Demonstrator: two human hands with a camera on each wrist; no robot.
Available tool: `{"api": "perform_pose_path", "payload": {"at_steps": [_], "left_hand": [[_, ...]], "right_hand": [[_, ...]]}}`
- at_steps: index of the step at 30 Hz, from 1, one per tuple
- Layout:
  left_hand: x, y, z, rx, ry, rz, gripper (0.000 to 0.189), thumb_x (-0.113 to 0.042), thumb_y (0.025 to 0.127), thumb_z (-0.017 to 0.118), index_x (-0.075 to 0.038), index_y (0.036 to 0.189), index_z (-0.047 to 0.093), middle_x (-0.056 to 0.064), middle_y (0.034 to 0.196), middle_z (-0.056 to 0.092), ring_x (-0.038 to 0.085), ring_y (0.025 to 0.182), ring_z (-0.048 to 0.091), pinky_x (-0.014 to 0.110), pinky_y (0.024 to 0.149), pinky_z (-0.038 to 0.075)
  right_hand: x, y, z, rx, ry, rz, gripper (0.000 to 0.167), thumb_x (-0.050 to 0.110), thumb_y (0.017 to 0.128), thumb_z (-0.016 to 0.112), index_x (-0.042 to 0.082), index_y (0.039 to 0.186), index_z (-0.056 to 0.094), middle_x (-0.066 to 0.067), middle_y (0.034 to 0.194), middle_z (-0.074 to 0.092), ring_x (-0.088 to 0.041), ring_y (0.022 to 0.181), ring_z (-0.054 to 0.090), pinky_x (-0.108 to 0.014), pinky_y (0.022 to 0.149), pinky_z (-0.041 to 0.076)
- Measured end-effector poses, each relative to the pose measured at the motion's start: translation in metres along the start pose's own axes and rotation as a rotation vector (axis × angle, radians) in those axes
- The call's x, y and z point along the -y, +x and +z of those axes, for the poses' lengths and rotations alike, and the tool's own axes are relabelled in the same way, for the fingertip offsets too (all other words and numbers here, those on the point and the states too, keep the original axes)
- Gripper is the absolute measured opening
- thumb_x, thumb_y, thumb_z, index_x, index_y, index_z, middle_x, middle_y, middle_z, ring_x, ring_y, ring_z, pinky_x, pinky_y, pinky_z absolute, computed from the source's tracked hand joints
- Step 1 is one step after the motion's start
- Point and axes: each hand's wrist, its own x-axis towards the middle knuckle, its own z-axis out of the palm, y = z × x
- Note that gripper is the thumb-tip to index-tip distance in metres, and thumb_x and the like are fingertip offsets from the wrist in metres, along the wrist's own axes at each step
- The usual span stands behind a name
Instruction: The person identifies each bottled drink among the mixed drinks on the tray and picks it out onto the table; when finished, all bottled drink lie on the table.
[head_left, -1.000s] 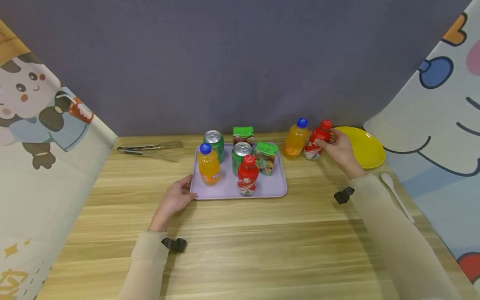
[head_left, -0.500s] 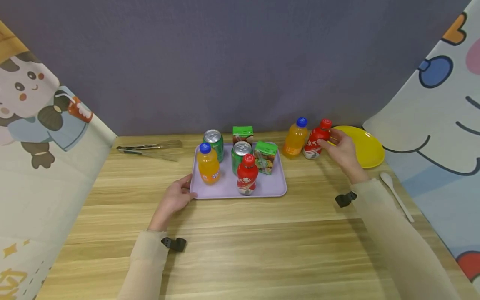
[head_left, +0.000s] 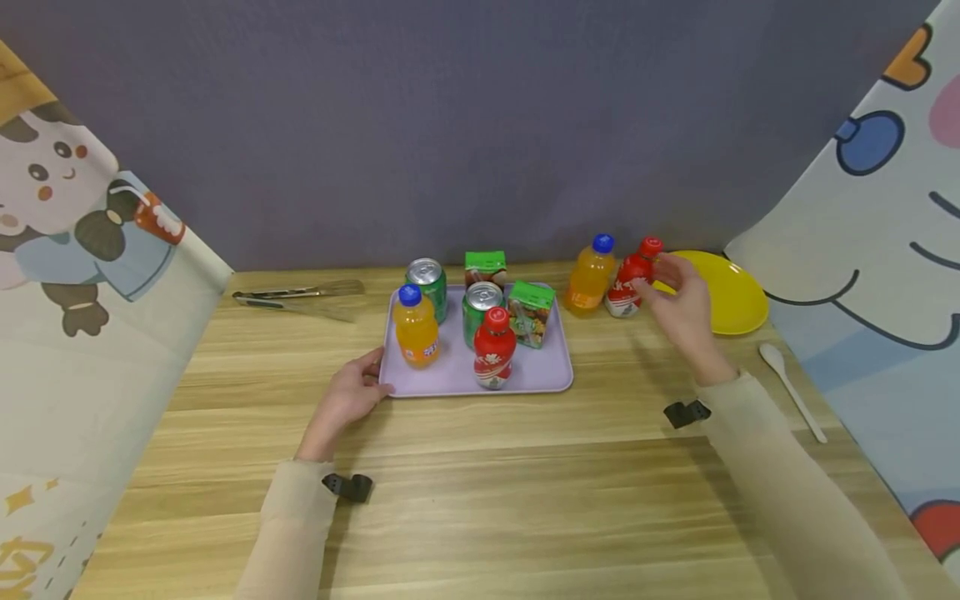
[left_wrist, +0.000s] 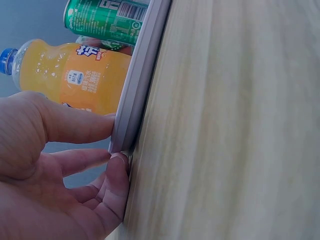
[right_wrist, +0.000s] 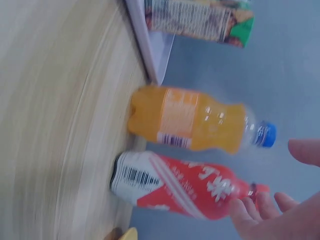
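At the left front corner of a lilac tray (head_left: 448,385), my left hand (head_left: 351,395) pinches the rim; the left wrist view has the thumb above it and fingertips beneath. On the tray stand an orange soda bottle (head_left: 417,333), a red-capped drink bottle (head_left: 494,354), green soda cans (head_left: 483,315) and a drink carton (head_left: 531,315). Right of the tray, a second orange soda bottle (head_left: 591,279) and a second red drink bottle (head_left: 628,287) stand upright side by side. My right hand (head_left: 684,307) is beside that red bottle, thumb spread away from the fingers, fingertips near its neck.
A yellow plate (head_left: 738,300) lies behind the right hand, with a white spoon (head_left: 791,392) nearer the right table edge. Metal tongs (head_left: 300,293) lie at the back left. Another green-topped carton (head_left: 486,268) shows at the tray's back edge. A grey partition (head_left: 480,125) rises behind everything.
My right hand has loosened from the red drink bottle and its thumb has come away; the bottle stays beside the orange one. The left hand and tray keep their place.
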Motion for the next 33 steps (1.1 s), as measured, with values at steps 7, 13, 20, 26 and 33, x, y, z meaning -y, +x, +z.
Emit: {"api": "perform_pose_path", "payload": {"at_steps": [7, 13, 20, 26, 33], "left_hand": [[0.0, 0.001, 0.0, 0.001, -0.008, 0.0, 0.068, -0.004, 0.085, 0.067, 0.004, 0.144, 0.034, 0.02, 0.111, 0.057, 0.024, 0.082, 0.054, 0.031, 0.063, 0.048], [0.0, 0.0, 0.0, 0.007, -0.009, -0.003, 0.068, -0.003, 0.085, 0.067, 0.005, 0.145, 0.034, 0.022, 0.112, 0.056, 0.024, 0.084, 0.055, 0.031, 0.064, 0.049], [-0.001, 0.0, -0.001, 0.007, -0.005, -0.008, 0.069, -0.004, 0.085, 0.067, 0.003, 0.145, 0.034, 0.021, 0.111, 0.057, 0.024, 0.083, 0.055, 0.03, 0.063, 0.049], [-0.002, 0.0, -0.001, 0.01, 0.013, -0.007, 0.069, -0.005, 0.085, 0.067, 0.002, 0.145, 0.035, 0.021, 0.113, 0.057, 0.025, 0.084, 0.056, 0.029, 0.063, 0.049], [-0.001, -0.001, -0.001, 0.011, 0.011, -0.012, 0.068, -0.005, 0.086, 0.066, 0.003, 0.145, 0.034, 0.021, 0.113, 0.056, 0.024, 0.084, 0.055, 0.03, 0.064, 0.049]], "right_hand": [[0.006, -0.014, 0.013, 0.01, 0.082, -0.099, 0.051, 0.018, 0.09, 0.068, 0.001, 0.134, 0.048, -0.016, 0.127, 0.054, -0.031, 0.115, 0.051, -0.041, 0.095, 0.044], [0.012, -0.023, 0.024, 0.01, 0.089, -0.155, 0.048, 0.014, 0.087, 0.07, 0.0, 0.13, 0.052, -0.015, 0.122, 0.058, -0.029, 0.109, 0.055, -0.037, 0.092, 0.046], [0.042, -0.042, 0.034, 0.078, 0.146, -0.212, 0.042, 0.001, 0.088, 0.066, -0.009, 0.125, 0.051, -0.025, 0.118, 0.057, -0.038, 0.105, 0.056, -0.041, 0.09, 0.047], [0.057, -0.053, 0.045, 0.123, 0.2, -0.231, 0.039, -0.005, 0.086, 0.066, -0.013, 0.121, 0.051, -0.027, 0.116, 0.057, -0.042, 0.106, 0.055, -0.05, 0.09, 0.045], [0.059, -0.062, 0.058, 0.208, 0.245, -0.253, 0.043, -0.005, 0.084, 0.069, -0.013, 0.122, 0.051, -0.027, 0.119, 0.056, -0.042, 0.109, 0.054, -0.055, 0.089, 0.044]]}}
